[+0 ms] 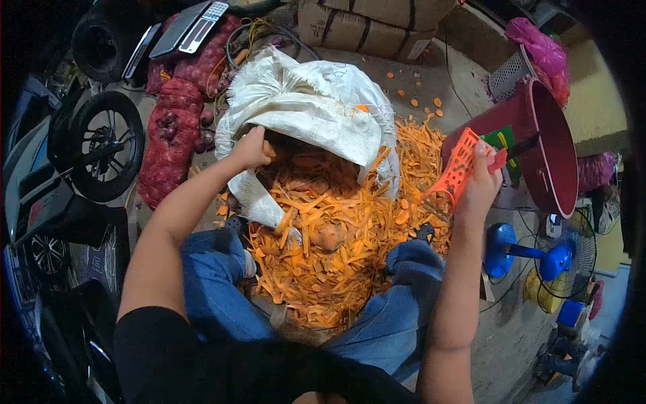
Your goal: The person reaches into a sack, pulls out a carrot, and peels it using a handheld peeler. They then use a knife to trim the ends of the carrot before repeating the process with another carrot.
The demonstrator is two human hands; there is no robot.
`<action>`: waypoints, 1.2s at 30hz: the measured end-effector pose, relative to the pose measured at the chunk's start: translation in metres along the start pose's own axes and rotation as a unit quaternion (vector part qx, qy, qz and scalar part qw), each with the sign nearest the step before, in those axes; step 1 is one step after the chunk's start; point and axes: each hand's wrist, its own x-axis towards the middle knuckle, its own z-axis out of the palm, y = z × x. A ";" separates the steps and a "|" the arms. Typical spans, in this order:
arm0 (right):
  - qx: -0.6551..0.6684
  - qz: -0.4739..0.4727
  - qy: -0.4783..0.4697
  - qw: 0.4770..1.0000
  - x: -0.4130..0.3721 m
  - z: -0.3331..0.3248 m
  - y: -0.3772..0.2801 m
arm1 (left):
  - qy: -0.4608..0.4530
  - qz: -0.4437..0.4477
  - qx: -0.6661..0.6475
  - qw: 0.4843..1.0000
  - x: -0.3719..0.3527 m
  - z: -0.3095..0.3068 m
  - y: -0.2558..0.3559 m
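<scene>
My left hand (252,149) is closed at the rim of a white woven sack (303,108), seemingly gripping its edge; a small brownish-orange thing shows by the fingertips, too hidden to name. Dark inside, the sack lies with its mouth facing me, root vegetables in it partly in shadow. Raised to the right, my right hand (481,176) is wrapped round an orange perforated plastic peeler (459,163). A pile of orange peelings (316,269) spreads between my legs and up to the sack. One peeled round root (328,236) rests on top.
Red net bags of onions (171,141) lie at left, near a wheel (104,146) and a scale (188,30). To the right are a tipped dark-red tub (555,151) and a blue fan (531,252). Strapped cartons (370,27) stand behind the sack.
</scene>
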 end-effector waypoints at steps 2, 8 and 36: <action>-0.016 -0.016 0.010 1.000 -0.001 0.000 -0.003 | -0.027 0.001 -0.102 0.994 -0.021 -0.035 0.020; 0.019 -0.009 0.035 0.999 -0.001 -0.016 -0.005 | -0.105 0.001 -0.625 0.773 -0.109 -0.119 0.077; 0.092 0.133 0.007 0.987 -0.046 0.050 0.022 | -0.307 -0.010 -0.871 0.382 -0.101 -0.040 0.162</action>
